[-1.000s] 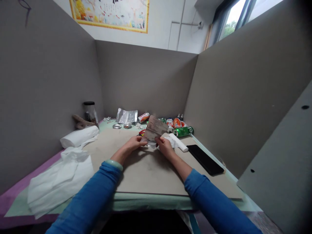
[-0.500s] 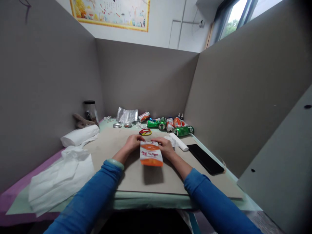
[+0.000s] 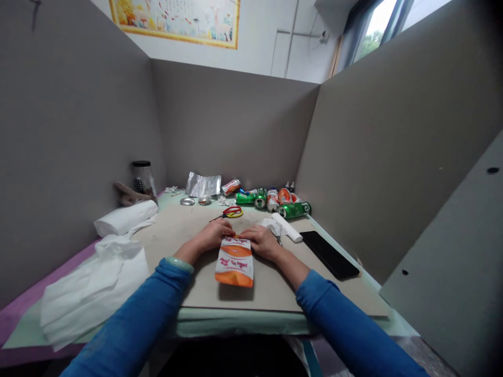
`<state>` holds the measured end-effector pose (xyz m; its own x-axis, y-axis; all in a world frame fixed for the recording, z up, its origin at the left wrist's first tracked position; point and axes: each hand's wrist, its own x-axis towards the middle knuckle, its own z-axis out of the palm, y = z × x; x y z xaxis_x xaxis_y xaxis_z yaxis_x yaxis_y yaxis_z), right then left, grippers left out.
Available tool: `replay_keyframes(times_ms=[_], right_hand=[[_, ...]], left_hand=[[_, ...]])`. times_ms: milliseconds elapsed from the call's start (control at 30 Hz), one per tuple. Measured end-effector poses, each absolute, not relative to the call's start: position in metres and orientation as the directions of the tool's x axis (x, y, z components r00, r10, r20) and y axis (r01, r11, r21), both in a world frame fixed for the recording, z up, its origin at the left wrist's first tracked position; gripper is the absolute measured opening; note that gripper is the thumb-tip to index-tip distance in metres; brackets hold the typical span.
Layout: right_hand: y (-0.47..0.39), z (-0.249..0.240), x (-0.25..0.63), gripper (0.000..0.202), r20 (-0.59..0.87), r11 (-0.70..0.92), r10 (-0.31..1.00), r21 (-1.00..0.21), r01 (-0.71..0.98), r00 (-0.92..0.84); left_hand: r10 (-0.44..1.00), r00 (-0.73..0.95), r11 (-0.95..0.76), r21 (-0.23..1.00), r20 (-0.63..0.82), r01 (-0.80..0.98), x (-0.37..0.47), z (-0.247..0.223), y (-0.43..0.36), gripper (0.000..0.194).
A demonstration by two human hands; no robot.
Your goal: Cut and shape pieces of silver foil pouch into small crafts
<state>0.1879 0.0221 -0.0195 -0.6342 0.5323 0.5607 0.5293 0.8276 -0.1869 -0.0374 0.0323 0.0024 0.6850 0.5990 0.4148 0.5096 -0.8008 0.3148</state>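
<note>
An orange and white printed sheet [image 3: 234, 262], which looks cut from a drink can, lies low over the board, its orange near edge towards me. My left hand [image 3: 215, 233] is closed on its far left corner, fingers pressed together. At the far right corner my right hand [image 3: 261, 241] has its fingers pressed on the same sheet. Just beyond my hands are scissors [image 3: 232, 212] with red and yellow handles. Crumpled white tissue [image 3: 272, 226] rests beside my right hand.
Green and orange drink cans [image 3: 294, 210] lie at the back right, near a silver metal sheet [image 3: 203, 185]. A black phone-like slab [image 3: 330, 255] and white roll [image 3: 286, 227] are right; white cloth [image 3: 96, 285], larger roll [image 3: 126, 218] and jar [image 3: 143, 178] left.
Both hands and the printed sheet have come down and nearer to me, a little to the left. The sheet now sits closer to the board, and more of the scissors shows.
</note>
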Motion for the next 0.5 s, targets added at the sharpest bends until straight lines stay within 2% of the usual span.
replay_keyframes(times_ms=[233,500], right_hand=[[0.017,-0.024,0.186,0.027,0.502,0.829,0.531,-0.137,0.543,-0.683],[0.01,-0.015,0.183,0.023,0.443,0.721,0.657,-0.131,0.68,-0.61]], left_hand=[[0.587,0.728,-0.798,0.404,0.354,0.447,-0.038,0.0,0.026,0.022],[0.751,0.584,-0.657,0.443,0.309,0.61,-0.037,0.001,0.027,0.022]])
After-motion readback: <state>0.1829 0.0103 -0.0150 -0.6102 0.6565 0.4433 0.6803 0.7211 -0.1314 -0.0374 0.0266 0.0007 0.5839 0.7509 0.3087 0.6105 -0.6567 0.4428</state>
